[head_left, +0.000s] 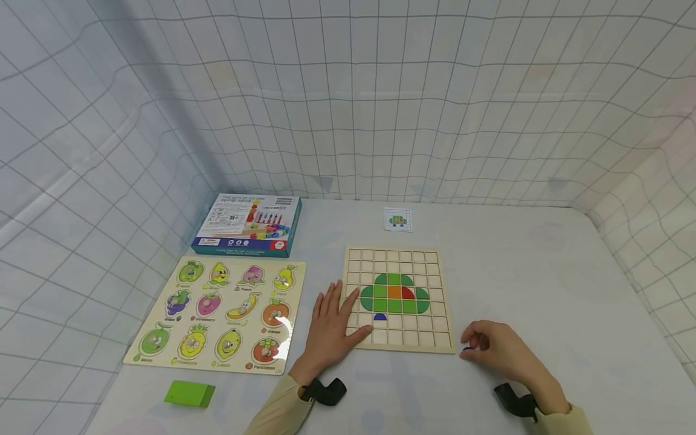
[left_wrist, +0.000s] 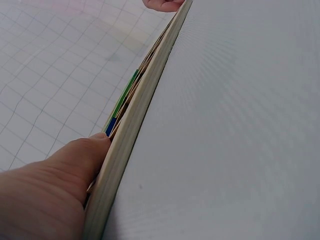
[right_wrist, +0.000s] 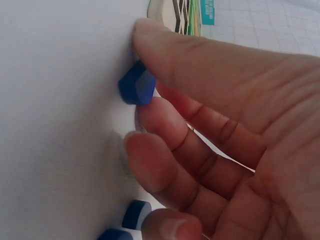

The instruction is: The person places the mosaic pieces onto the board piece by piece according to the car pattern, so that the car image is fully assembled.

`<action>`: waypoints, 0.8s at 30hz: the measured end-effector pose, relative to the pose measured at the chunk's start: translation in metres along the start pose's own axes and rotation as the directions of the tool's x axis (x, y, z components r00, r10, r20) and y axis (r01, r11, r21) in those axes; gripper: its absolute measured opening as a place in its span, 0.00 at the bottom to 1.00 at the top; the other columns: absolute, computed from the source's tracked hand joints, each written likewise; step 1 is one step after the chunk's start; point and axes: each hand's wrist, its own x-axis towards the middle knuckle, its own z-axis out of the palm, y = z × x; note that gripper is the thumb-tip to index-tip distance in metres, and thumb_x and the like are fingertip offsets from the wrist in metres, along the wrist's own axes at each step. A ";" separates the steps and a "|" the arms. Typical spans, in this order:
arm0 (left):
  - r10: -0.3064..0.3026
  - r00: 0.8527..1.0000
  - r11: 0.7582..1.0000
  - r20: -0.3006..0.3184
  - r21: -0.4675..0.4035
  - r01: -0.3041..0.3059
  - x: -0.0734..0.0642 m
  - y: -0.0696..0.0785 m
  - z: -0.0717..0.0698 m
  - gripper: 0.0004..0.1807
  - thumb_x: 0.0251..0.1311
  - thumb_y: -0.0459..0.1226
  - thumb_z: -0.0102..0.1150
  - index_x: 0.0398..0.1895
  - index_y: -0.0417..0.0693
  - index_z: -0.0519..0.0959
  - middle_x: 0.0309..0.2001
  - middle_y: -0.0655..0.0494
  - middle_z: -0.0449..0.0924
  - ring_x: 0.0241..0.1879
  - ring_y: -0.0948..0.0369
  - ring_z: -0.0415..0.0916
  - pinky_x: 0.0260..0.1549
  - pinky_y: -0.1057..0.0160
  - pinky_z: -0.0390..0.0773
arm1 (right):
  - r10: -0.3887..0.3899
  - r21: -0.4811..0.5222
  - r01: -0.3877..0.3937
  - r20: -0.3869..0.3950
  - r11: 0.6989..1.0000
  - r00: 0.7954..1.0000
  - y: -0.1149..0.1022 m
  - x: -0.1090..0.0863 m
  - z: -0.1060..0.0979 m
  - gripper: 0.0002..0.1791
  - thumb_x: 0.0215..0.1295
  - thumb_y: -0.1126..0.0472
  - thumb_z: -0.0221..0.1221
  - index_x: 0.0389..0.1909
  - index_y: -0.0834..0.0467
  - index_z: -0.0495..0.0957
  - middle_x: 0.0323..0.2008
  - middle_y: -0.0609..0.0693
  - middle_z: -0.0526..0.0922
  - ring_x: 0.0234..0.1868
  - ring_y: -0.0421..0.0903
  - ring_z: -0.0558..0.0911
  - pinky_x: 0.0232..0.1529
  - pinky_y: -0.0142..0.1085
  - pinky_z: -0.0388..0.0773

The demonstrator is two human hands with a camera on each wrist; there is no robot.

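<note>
A wooden grid board (head_left: 446,314) lies on the white table, bearing a cloud-like shape of green pieces (head_left: 394,306) with an orange square (head_left: 394,292) and a red piece (head_left: 407,293) inside it. Below the green sits a blue half-round piece (head_left: 380,316). My left hand (head_left: 333,329) rests with spread fingers on the board's left edge, its thumb (left_wrist: 82,155) near that blue piece. Just off the board's lower right corner, my right hand (head_left: 497,350) pinches a small blue block (right_wrist: 137,85) between thumb and fingertip. Another blue block (right_wrist: 136,215) lies by its lower fingers.
A small picture card (head_left: 398,220) with a similar coloured pattern lies behind the board. To the left are a fruit puzzle board (head_left: 241,326), a printed box (head_left: 247,225) at the back, and a green block (head_left: 190,393) at the front. Grid-patterned cloth walls (head_left: 375,103) surround the table.
</note>
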 end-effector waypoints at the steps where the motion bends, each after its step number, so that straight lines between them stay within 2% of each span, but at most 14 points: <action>1: 0.000 1.000 1.000 -0.001 -0.001 0.000 0.000 0.000 0.000 0.43 0.56 0.61 0.56 0.70 0.48 0.62 0.71 0.37 0.50 0.71 0.43 0.42 0.65 0.43 0.40 | 0.007 0.001 -0.007 0.004 1.000 1.000 0.000 0.000 0.000 0.12 0.48 0.56 0.72 0.29 0.51 0.78 0.22 0.39 0.71 0.22 0.36 0.68 0.22 0.31 0.67; 7: 0.004 1.000 1.000 -0.009 -0.005 -0.005 0.000 0.000 0.001 0.42 0.57 0.60 0.56 0.70 0.48 0.63 0.71 0.37 0.50 0.71 0.43 0.42 0.65 0.42 0.41 | 0.042 0.027 -0.043 0.046 0.999 0.998 0.000 -0.001 -0.004 0.13 0.47 0.57 0.73 0.29 0.53 0.78 0.22 0.41 0.71 0.23 0.37 0.67 0.22 0.31 0.65; 13: 0.003 1.000 1.000 -0.010 0.006 -0.003 0.000 -0.001 0.000 0.42 0.57 0.61 0.55 0.70 0.48 0.63 0.71 0.37 0.50 0.71 0.43 0.42 0.65 0.42 0.41 | 0.018 0.075 -0.024 0.088 0.997 0.996 0.001 -0.002 -0.007 0.11 0.50 0.59 0.71 0.28 0.54 0.76 0.21 0.42 0.70 0.23 0.37 0.68 0.23 0.31 0.65; 18: 0.001 1.000 1.000 -0.008 0.007 -0.001 0.000 -0.001 0.000 0.42 0.57 0.61 0.55 0.70 0.48 0.63 0.71 0.36 0.50 0.71 0.43 0.42 0.65 0.42 0.41 | 0.014 0.062 -0.020 0.107 0.998 0.994 0.000 -0.001 -0.007 0.11 0.51 0.61 0.70 0.27 0.54 0.75 0.20 0.42 0.69 0.23 0.36 0.68 0.22 0.31 0.66; 24: -0.005 1.000 1.000 0.002 -0.002 0.005 0.000 0.001 -0.001 0.42 0.57 0.60 0.56 0.70 0.48 0.63 0.71 0.36 0.50 0.71 0.43 0.41 0.65 0.43 0.40 | 0.043 0.045 -0.049 0.118 0.998 0.992 -0.002 0.001 -0.007 0.11 0.51 0.64 0.70 0.27 0.55 0.74 0.20 0.42 0.69 0.22 0.38 0.68 0.22 0.31 0.66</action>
